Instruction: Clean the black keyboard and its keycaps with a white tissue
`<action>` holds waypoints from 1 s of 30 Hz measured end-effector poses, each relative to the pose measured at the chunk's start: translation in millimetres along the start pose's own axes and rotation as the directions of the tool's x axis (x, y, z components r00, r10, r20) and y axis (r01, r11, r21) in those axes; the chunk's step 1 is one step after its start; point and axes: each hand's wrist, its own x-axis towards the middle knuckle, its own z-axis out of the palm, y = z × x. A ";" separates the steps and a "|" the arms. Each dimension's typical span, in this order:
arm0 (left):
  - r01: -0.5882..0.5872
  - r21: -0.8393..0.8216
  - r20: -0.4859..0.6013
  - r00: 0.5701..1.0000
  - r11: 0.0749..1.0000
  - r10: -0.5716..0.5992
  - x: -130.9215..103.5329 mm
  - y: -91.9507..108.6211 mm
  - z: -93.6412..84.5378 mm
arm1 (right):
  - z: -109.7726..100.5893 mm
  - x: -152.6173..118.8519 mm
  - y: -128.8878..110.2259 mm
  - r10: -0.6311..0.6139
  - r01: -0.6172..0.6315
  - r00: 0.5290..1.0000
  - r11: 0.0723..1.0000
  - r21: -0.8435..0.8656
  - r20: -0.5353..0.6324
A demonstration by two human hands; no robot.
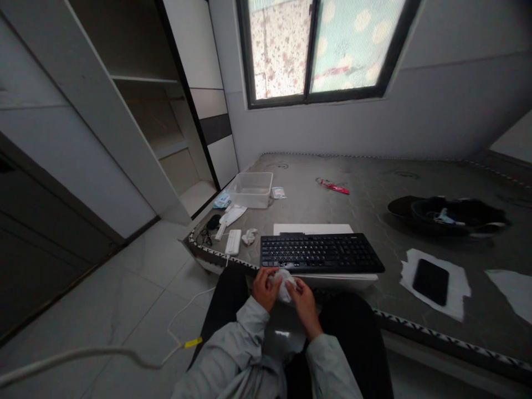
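Note:
Between my two hands is a crumpled white tissue (284, 285), held just in front of the keyboard's near edge. My left hand (265, 288) grips its left side, and the fingers of my right hand (304, 303) pinch its right side. Behind them a black keyboard (320, 252) rests on a white box (353, 281). Another crumpled tissue (249, 236) lies left of the keyboard, beside a white power strip (233, 242) with a cable.
On the mattress (299, 191) stand a clear plastic bin (251, 190) and small packets. A red-handled item (334, 187) lies farther back. At right are a black cap (453, 216) and a black phone (431, 281) on white paper. A white cable (124, 354) crosses the lower left.

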 end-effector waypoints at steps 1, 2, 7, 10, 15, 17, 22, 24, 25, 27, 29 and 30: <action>-0.035 -0.001 0.026 0.999 0.999 0.035 -0.2 -0.4 -0.1 | -0.8 -0.1 -0.4 -0.001 0.001 1.000 1.000 0.002 0.006; -0.063 -0.005 0.051 0.997 0.998 0.063 -0.4 -1.0 0.0 | -1.7 -0.2 -0.9 -0.001 0.001 1.000 1.000 0.003 0.011; -0.082 0.032 0.036 0.996 0.996 0.081 -1.6 -3.5 0.6 | -6.0 -0.2 -2.3 -0.001 0.001 1.000 1.000 -0.003 0.012; -0.086 0.031 0.045 0.995 0.996 0.084 -1.2 -3.2 0.4 | -6.8 0.4 -0.9 -0.002 0.002 1.000 1.000 -0.011 0.001; -0.054 -0.019 0.175 0.983 0.998 0.057 1.6 0.3 -0.6 | -7.6 0.4 -0.3 -0.007 0.007 1.000 0.999 -0.054 -0.012; -0.034 -0.035 0.192 0.981 0.999 0.040 2.0 1.3 -1.1 | -7.7 -0.3 -1.9 0.004 -0.005 1.000 0.997 -0.078 -0.008; -0.066 -0.075 0.202 0.976 0.995 0.080 0.1 -0.8 -0.1 | -8.3 -0.9 -4.9 -0.004 0.002 1.000 0.993 -0.121 -0.014; -0.084 -0.088 0.191 0.976 0.993 0.100 -1.0 -3.3 1.2 | -9.2 -0.3 -4.2 -0.014 0.012 1.000 0.993 -0.118 -0.023; -0.092 -0.092 0.189 0.976 0.991 0.108 -1.5 -4.6 1.7 | -9.7 0.0 -3.8 -0.017 0.013 0.999 0.993 -0.118 -0.028; -0.101 -0.096 0.183 0.976 0.990 0.117 -2.4 -6.9 2.5 | -10.5 0.0 -3.3 -0.021 0.016 0.999 0.993 -0.120 -0.038; -0.102 -0.100 0.171 0.978 0.990 0.118 -2.8 -8.0 2.7 | -10.7 -0.6 -3.5 -0.020 0.015 0.999 0.992 -0.124 -0.044; -0.101 -0.101 0.167 0.979 0.990 0.117 -2.9 -7.9 2.7 | -10.5 -1.0 -3.7 -0.016 0.010 0.999 0.992 -0.125 -0.046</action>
